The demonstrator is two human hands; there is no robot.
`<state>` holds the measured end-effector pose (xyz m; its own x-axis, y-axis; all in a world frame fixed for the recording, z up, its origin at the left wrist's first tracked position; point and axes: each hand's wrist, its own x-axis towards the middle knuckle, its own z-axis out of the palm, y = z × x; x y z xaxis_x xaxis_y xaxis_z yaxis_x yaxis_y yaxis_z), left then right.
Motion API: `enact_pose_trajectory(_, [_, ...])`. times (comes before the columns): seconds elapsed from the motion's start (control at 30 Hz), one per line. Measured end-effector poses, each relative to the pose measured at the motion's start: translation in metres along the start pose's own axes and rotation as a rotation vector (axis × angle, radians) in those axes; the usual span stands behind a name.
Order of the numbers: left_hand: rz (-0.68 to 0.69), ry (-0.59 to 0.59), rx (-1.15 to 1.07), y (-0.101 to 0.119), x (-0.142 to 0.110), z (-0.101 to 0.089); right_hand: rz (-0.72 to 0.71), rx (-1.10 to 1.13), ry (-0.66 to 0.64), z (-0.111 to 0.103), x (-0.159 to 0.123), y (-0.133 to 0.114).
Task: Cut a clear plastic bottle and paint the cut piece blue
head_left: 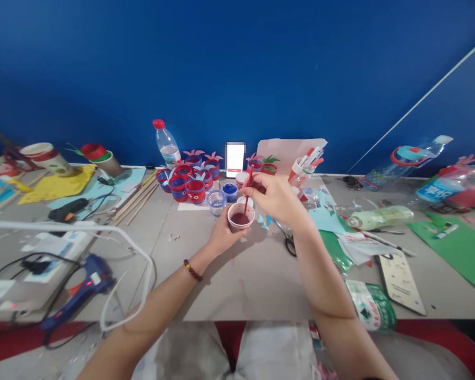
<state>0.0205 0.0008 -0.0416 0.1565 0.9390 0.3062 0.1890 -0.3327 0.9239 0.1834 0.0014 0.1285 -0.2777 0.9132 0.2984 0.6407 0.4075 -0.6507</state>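
My left hand (220, 236) is wrapped round a small white paper cup (241, 217) with dark red paint inside, holding it just above the grey table (245, 279). My right hand (275, 199) pinches a thin red brush (247, 191) whose tip dips into the cup. Just beyond the cup stand a clear small cup (216, 201) and a cup of blue paint (230, 191).
A cluster of red and blue painted rings (188, 182) sits behind, with a water bottle (165, 142) and a phone (235, 158). A blue glue gun (85, 287) and cables lie left. Scissors (288, 243), green paper (457, 248) and bottles lie right.
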Motion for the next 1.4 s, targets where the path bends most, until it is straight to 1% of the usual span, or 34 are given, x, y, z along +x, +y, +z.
enact_pose_trajectory(0.13, [-0.001, -0.008, -0.026, -0.002, 0.0, 0.001, -0.003, -0.053, -0.033, -0.001, -0.001, -0.003])
enact_pose_trajectory(0.27, [-0.007, -0.022, -0.037, -0.001, 0.0, 0.001, 0.012, -0.092, -0.04, -0.001, 0.0, -0.003])
enact_pose_trajectory(0.4, [-0.005, -0.022, -0.038, 0.0, 0.001, 0.001, -0.014, -0.117, -0.038, 0.0, 0.0, -0.002])
enact_pose_trajectory(0.53, [-0.002, -0.017, -0.042, -0.001, 0.001, 0.001, -0.013, -0.122, -0.045, -0.001, -0.001, -0.007])
enact_pose_trajectory(0.67, [0.002, -0.013, -0.02, -0.003, 0.001, 0.001, -0.018, -0.062, -0.022, -0.005, -0.005, -0.012])
enact_pose_trajectory(0.83, [-0.014, -0.002, 0.013, 0.0, 0.001, 0.0, -0.036, -0.031, 0.03, -0.007, -0.009, -0.011])
enact_pose_trajectory(1.03, [-0.011, -0.011, -0.033, 0.006, 0.001, 0.001, -0.045, -0.046, -0.054, -0.004, -0.006, -0.008])
enact_pose_trajectory(1.23, [-0.01, -0.019, -0.037, 0.001, 0.001, 0.0, -0.007, -0.095, -0.057, -0.004, -0.006, -0.009])
enact_pose_trajectory(1.4, [0.005, -0.013, -0.022, 0.001, 0.002, 0.0, -0.013, -0.134, -0.058, -0.005, -0.006, -0.01])
